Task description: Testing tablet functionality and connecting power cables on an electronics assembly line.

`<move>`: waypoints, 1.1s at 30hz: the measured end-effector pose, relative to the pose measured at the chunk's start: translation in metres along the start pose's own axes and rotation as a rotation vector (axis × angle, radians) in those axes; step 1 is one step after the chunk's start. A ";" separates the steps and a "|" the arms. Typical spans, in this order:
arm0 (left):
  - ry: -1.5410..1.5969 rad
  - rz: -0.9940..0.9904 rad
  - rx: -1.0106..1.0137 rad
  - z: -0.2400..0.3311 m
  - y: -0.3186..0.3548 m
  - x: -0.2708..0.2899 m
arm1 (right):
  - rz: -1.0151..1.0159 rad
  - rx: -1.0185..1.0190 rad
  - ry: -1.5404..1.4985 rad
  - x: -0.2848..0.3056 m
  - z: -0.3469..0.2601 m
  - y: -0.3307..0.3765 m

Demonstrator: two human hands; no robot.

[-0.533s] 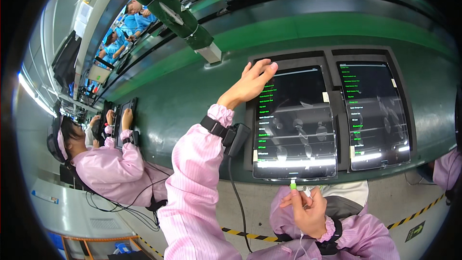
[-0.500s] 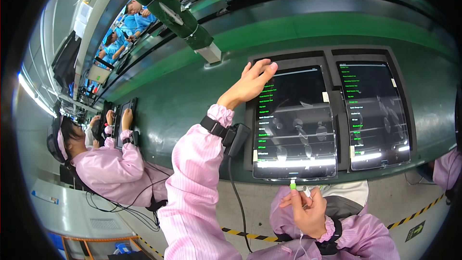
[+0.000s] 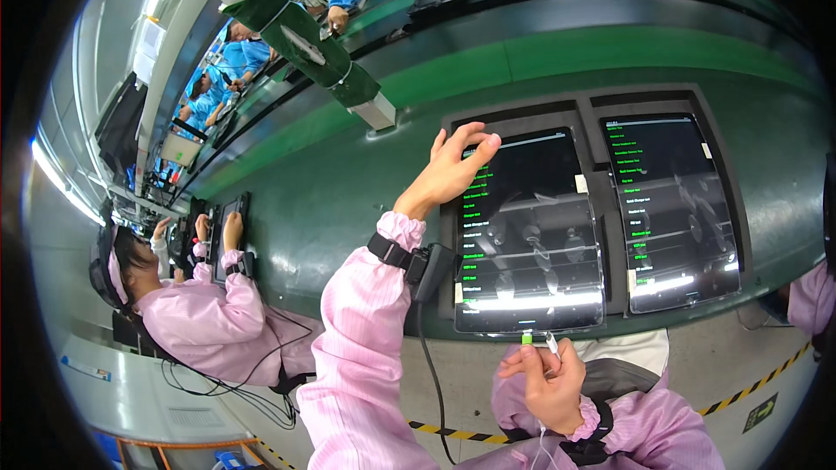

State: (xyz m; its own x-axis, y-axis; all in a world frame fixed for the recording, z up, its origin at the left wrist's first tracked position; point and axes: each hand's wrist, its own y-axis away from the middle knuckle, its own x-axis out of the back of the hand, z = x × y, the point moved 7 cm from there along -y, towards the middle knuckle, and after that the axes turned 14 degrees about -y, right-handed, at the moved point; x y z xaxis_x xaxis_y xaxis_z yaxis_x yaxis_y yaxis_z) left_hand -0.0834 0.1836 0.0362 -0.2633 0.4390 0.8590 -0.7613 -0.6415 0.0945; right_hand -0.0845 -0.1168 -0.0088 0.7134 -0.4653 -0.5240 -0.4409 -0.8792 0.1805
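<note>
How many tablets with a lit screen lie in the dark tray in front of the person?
2. One tablet is on the left, with the left hand at its upper corner. The second tablet lies beside it, to the right. Others farther along the line may be hidden.

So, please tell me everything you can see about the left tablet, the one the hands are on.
The left tablet is a dark, flat rectangle with a glossy screen. It lies face up in a recess of the green bench, beside a second tablet. The screen is on, showing a column of green text lines and ceiling reflections. The left hand touches its upper left corner. The right hand holds a small plug at its near edge.
</note>
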 end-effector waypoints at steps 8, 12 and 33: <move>-0.035 -0.036 -0.030 0.001 0.005 -0.003 | 0.002 -0.060 -0.083 0.004 0.002 -0.005; -0.158 -0.144 -0.097 0.004 0.012 -0.002 | -0.092 0.044 0.165 0.007 -0.012 -0.006; -0.233 -0.239 -0.006 0.028 -0.004 0.008 | 0.088 -0.039 0.224 0.185 -0.109 0.025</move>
State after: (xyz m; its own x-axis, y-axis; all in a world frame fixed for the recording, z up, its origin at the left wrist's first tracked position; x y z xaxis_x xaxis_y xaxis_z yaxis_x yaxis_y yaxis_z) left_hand -0.0660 0.1720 0.0569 0.0650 0.4205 0.9050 -0.7887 -0.5340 0.3047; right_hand 0.0955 -0.2361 -0.0109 0.7780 -0.5478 -0.3076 -0.4885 -0.8353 0.2521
